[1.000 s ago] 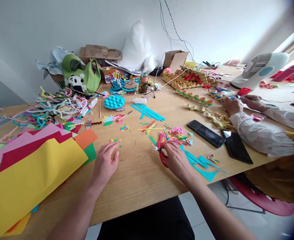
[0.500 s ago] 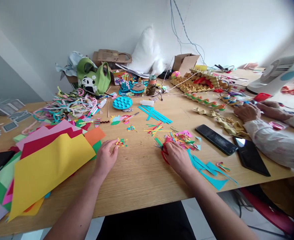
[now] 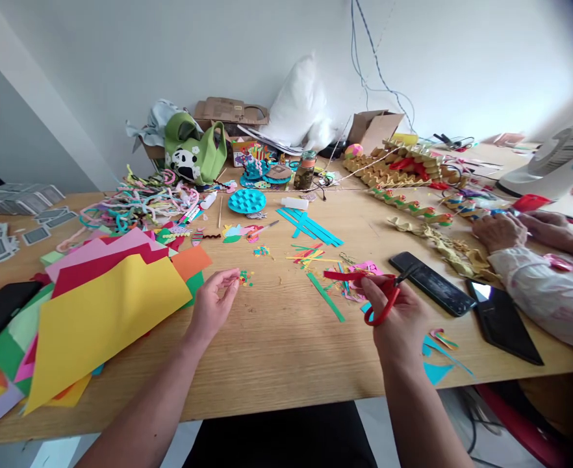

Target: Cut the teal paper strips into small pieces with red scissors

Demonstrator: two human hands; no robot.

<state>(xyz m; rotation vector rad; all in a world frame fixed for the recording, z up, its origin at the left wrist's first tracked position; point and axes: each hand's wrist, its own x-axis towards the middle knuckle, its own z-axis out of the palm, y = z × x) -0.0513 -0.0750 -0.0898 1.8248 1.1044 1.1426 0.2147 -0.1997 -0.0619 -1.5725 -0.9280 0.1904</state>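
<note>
My right hand [image 3: 396,312] is closed around red-handled scissors [image 3: 382,314], whose dark blades point away to the right. Between its thumb and finger a narrow red paper strip [image 3: 340,275] sticks out to the left. On the left, my left hand [image 3: 216,300] has curved fingers with the thumb apart from them, and I see nothing held. Just past its fingertips lies a small heap of green, yellow and red paper bits [image 3: 247,279]. A green paper strip [image 3: 326,297] rests on the table between the hands.
Stacked coloured sheets [image 3: 111,309] cover the left side. Blue strips [image 3: 310,226] and a round blue piece [image 3: 246,201] lie farther back. To the right are a black phone [image 3: 430,283], a dark tablet-like object [image 3: 505,325] and a co-worker's hands [image 3: 501,231].
My right hand has lifted and moved right, turning the scissors' blades from left to right, and now holds a red strip. My left hand has barely moved. The view has shifted slightly left.
</note>
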